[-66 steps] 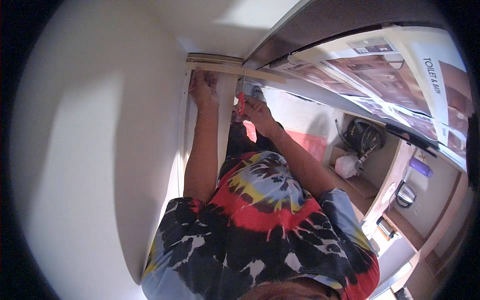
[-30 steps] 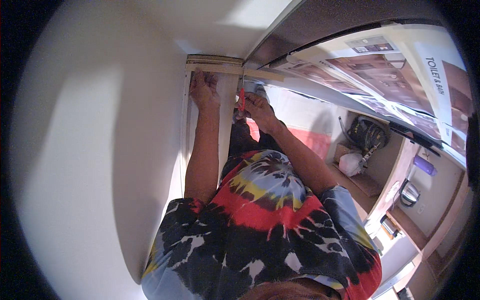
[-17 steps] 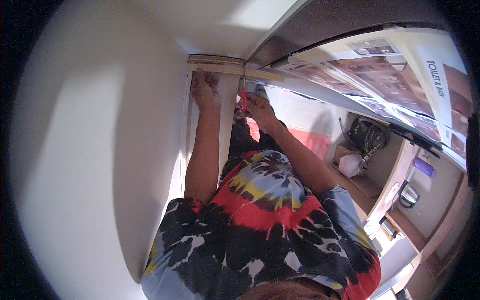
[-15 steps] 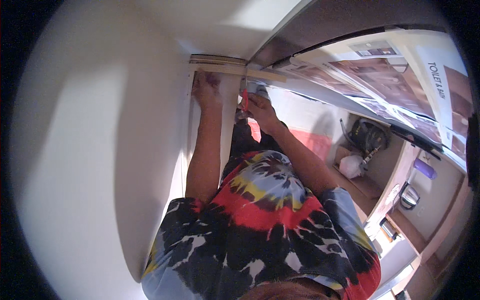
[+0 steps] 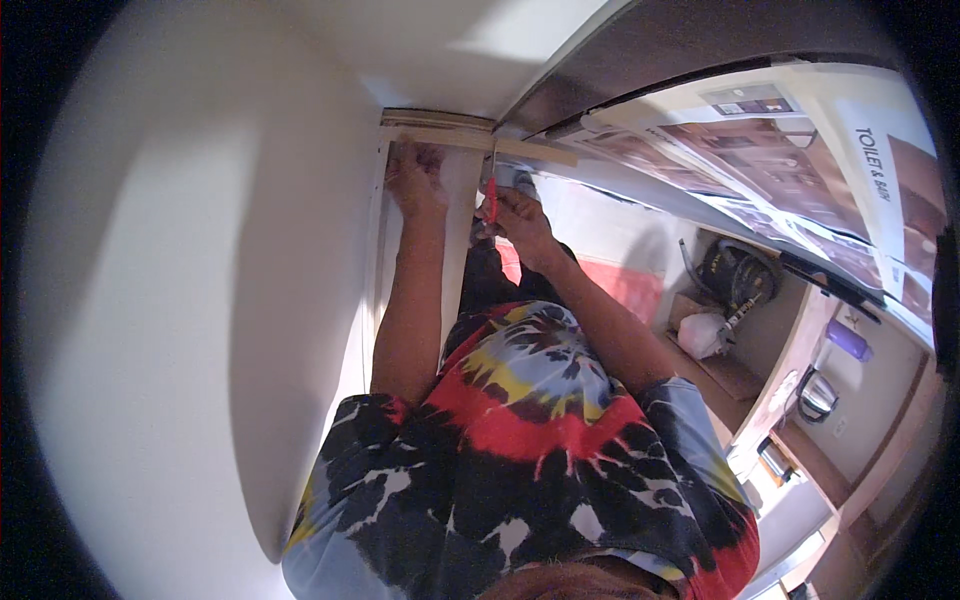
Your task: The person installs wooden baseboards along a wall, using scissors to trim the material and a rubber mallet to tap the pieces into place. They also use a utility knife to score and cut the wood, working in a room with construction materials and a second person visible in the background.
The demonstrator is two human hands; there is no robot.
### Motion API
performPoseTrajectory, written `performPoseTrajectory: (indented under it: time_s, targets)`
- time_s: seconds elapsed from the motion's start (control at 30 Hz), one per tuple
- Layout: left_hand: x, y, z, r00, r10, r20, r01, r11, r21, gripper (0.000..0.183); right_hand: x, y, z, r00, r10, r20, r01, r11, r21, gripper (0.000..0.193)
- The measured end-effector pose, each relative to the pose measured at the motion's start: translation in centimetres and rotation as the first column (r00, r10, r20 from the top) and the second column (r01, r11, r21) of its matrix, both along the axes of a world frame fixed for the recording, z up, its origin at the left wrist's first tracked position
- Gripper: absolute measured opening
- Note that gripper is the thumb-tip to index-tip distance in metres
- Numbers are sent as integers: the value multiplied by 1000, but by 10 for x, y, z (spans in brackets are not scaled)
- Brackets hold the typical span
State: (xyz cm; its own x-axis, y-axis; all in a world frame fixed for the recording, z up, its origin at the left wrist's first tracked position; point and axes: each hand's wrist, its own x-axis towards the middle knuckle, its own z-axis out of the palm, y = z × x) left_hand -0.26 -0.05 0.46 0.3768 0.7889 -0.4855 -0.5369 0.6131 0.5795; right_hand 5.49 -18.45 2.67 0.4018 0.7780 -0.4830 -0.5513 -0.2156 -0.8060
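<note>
Both arms reach up over my head toward a pale wooden strip [image 5: 455, 136] fixed where the white wall meets the ceiling. My left hand [image 5: 415, 180] presses flat against the white upright board [image 5: 460, 250] just under that strip. My right hand [image 5: 515, 215] is closed around a screwdriver with a red handle [image 5: 492, 195], its thin shaft pointing up at the strip. A grey object sits partly hidden behind the right hand; I cannot tell what it is.
A broad white wall [image 5: 200, 300] fills the left. A dark beam and printed posters [image 5: 760, 150] run along the upper right. Below right are a black bag [image 5: 735, 275], a white sack [image 5: 705, 333], a kettle [image 5: 815, 395] and a wooden counter [image 5: 790, 380].
The right hand with the red screwdriver has shifted slightly up toward the wooden strip. The left hand stays pressed on the board.
</note>
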Motion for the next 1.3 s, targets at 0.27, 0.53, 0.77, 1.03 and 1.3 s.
performPoseTrajectory:
  time_s: [0.27, 0.53, 0.77, 1.03, 1.3]
  targets:
    - [3, 0, -5, 993, 37, -110, -44, 997, -57, 22, -1, 2, 10, 1000, 4, 24, -4, 999, -37, 45]
    - [-2, 2, -6, 987, -40, -156, 36, 999, -30, 34, -2, 2, 7, 1000, 9, 24, -10, 1000, 7, 45]
    - [-4, 1, 4, 948, -161, -274, 160, 987, -27, 39, -5, -1, 6, 1000, -4, -10, 4, 999, 32, 46]
    - [-13, -21, 27, 843, -219, -491, 327, 933, 147, 44, -4, -6, 9, 994, 33, 104, -30, 999, -25, 45]
    - [-17, -22, 51, 943, -322, -83, 309, 941, -139, 43, -8, -10, 22, 995, 0, 100, -8, 997, 83, 46]
